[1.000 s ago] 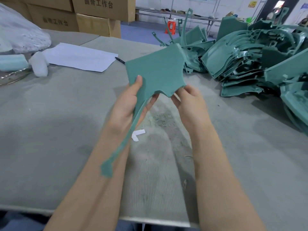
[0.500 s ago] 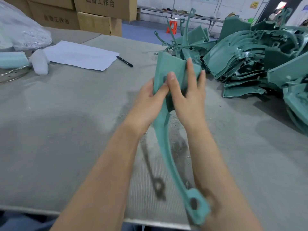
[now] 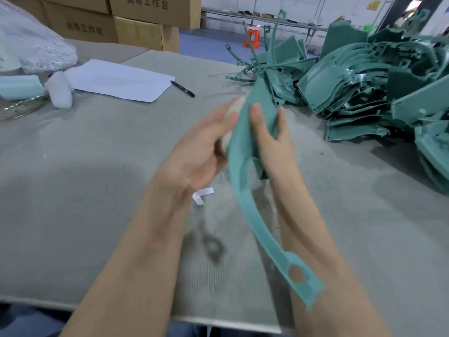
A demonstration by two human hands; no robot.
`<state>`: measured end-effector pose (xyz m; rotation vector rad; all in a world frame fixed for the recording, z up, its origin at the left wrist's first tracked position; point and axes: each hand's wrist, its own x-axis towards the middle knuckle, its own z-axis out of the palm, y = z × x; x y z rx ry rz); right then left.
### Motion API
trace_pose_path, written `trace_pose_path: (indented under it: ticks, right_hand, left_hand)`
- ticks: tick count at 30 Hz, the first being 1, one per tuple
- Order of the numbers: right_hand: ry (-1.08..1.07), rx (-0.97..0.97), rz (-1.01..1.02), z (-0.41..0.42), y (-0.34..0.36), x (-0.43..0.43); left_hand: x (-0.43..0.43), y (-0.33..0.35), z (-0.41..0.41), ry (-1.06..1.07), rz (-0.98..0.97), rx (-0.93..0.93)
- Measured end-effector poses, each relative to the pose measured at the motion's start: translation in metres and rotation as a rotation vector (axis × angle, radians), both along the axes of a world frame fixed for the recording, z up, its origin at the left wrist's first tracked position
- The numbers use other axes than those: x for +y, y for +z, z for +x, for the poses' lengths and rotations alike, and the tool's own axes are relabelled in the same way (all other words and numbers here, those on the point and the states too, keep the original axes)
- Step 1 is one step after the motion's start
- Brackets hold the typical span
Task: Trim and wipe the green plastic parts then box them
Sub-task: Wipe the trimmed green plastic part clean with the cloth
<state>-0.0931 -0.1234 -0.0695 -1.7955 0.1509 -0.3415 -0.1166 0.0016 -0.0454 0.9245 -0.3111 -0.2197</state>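
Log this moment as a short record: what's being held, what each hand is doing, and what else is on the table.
held item: green part, wide panel at the top, long curved arm ending in a ring near the person, raised above the table
right hand: grips the panel, thumb on the near face
left hand: at the part's left edge; blurred, grip unclear
far right: pile of green parts
also on table: paper sheet, black pen, white scrap
behind: cardboard boxes

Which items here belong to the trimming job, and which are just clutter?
Job: held green part, gripped by right hand; pile of green parts.
Lying about: paper sheet, pen, white scrap, plastic bag.
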Motion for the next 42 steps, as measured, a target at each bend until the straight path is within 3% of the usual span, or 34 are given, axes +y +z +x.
trace_pose_path:
  ticks: [3,6,10,17,21,23,25,27,36,42]
  right_hand:
    - [-0.035,-0.031,0.025,0.003,-0.001,-0.020]
    - [0.112,-0.052,-0.110,-0.003,-0.004,0.002]
    - [0.162,-0.069,-0.256,-0.005,-0.009,0.012]
    - [-0.031,-0.123,-0.450,-0.002,-0.009,-0.002]
    - [-0.050,-0.119,-0.428,0.000,-0.007,-0.009]
    - [-0.033,-0.110,-0.426,0.001,-0.007,-0.010]
    - [0.008,-0.092,-0.416,0.001,-0.008,-0.008]
    - [0.038,-0.079,-0.410,0.001,-0.008,-0.007]
    - [0.058,-0.083,-0.446,0.000,-0.008,-0.010]
    - [0.117,-0.042,-0.487,-0.003,-0.008,-0.009]
  left_hand:
    - [-0.010,-0.007,0.001,-0.046,0.071,-0.007]
    - [-0.001,-0.007,0.007,-0.010,-0.017,0.102]
    - [0.011,-0.013,0.015,0.147,0.108,0.119]
    - [-0.001,-0.027,0.023,0.648,0.723,-0.056]
    - [-0.007,-0.027,0.023,0.730,0.959,-0.176]
    - [-0.010,-0.027,0.021,0.715,0.809,-0.142]
    - [-0.009,-0.025,0.019,0.642,0.534,0.001]
    - [-0.007,-0.023,0.018,0.565,0.389,0.099]
    - [-0.007,-0.028,0.022,0.603,0.478,0.170]
    - [-0.001,-0.026,0.026,0.517,0.269,0.242]
